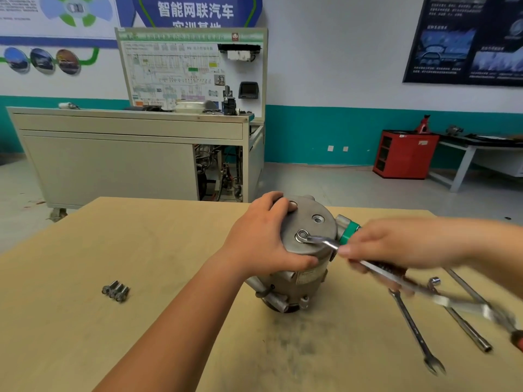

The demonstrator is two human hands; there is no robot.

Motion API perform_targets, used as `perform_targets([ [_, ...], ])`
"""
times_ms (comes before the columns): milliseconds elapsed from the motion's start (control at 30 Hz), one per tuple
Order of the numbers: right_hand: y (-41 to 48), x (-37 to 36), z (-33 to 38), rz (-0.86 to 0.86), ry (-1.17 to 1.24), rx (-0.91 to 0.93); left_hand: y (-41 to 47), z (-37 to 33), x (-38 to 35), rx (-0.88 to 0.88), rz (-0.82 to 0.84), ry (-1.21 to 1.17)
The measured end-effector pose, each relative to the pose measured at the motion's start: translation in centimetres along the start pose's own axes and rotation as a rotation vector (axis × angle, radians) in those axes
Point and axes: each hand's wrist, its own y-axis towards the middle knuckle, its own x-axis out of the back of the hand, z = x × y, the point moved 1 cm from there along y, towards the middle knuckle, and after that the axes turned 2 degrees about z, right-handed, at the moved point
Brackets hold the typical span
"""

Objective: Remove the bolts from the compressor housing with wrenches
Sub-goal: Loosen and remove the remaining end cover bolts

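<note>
**Brace the housing, keep the ring square**

The compressor housing [308, 222] stood near the far edge of the table [141, 250], with the left hand [263, 239] clamped over its top. The right hand [396, 244], blurred, seemed to grip the wrench [325, 242], whose ring sat on a top-face bolt [302, 236]. Short, level swings with the ring fully seated would have served best. Loose bolts [115, 291] lay toward the left edge.

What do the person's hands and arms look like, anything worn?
No gloves on the left hand or the right hand, and no visible rings. The left forearm and right forearm are bare to the frame edge: no sleeve, watch or band in view. The right hand is motion-blurred, so fine detail is unclear.
</note>
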Motion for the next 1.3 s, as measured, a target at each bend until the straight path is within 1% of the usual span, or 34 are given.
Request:
perform_targets([
  [67,0.7,3.2,-0.2,-0.130,-0.334,-0.056,0.1,-0.2,0.0,-0.003,0.017,0.003],
  [100,1.2,4.4,-0.3,-0.203,-0.451,-0.053,0.2,-0.3,0.0,-0.004,0.028,0.007],
  [133,1.8,5.2,-0.3,-0.250,-0.516,-0.029,0.3,-0.4,-0.1,-0.006,0.033,0.012],
  [200,2.5,6.2,-0.3,-0.294,-0.524,0.057,0.4,-0.4,-0.1,-0.006,0.035,0.020],
  [333,1.0,6.7,-0.8,-0.458,-0.302,0.128,0.1,0.0,-0.1,-0.002,0.023,0.009],
  [367,0.5,6.2,-0.8,-0.481,-0.242,0.146,0.1,0.0,0.0,0.001,0.021,0.005],
  [400,0.2,5.4,-0.9,-0.467,-0.125,0.174,0.0,0.0,0.0,0.004,0.019,0.002],
  [433,-0.1,4.2,-1.0,-0.415,0.049,0.200,0.0,0.0,0.0,0.006,0.016,0.002],
  [500,-0.5,1.1,-0.7,-0.247,0.380,0.197,0.0,-0.2,-0.1,0.007,0.003,0.009],
  [567,-0.6,-2.3,0.1,-0.150,0.522,0.216,0.0,-0.4,-0.2,0.004,-0.011,0.003],
  [633,-0.5,-5.1,0.9,-0.107,0.665,0.232,0.1,-0.6,-0.2,-0.003,-0.016,0.000],
  [733,0.0,-7.3,2.1,-0.007,0.899,0.215,0.4,-0.6,-0.3,0.000,0.002,0.014],
  [800,0.4,-7.8,2.5,0.015,1.016,0.217,0.4,-0.4,-0.3,-0.001,0.002,0.025],
  [933,1.3,-7.7,3.0,-0.036,1.123,0.225,0.3,-0.2,-0.4,-0.011,-0.002,0.044],
  [1033,1.8,-7.7,3.2,-0.032,1.179,0.226,0.4,-0.2,-0.3,-0.006,0.005,0.046],
  [1167,2.1,-8.2,2.8,-0.009,1.175,0.233,0.4,-0.1,-0.4,-0.009,0.003,0.058],
  [1300,1.8,-7.8,2.0,-0.042,1.142,0.237,0.3,-0.4,-0.3,-0.005,-0.009,0.049],
])
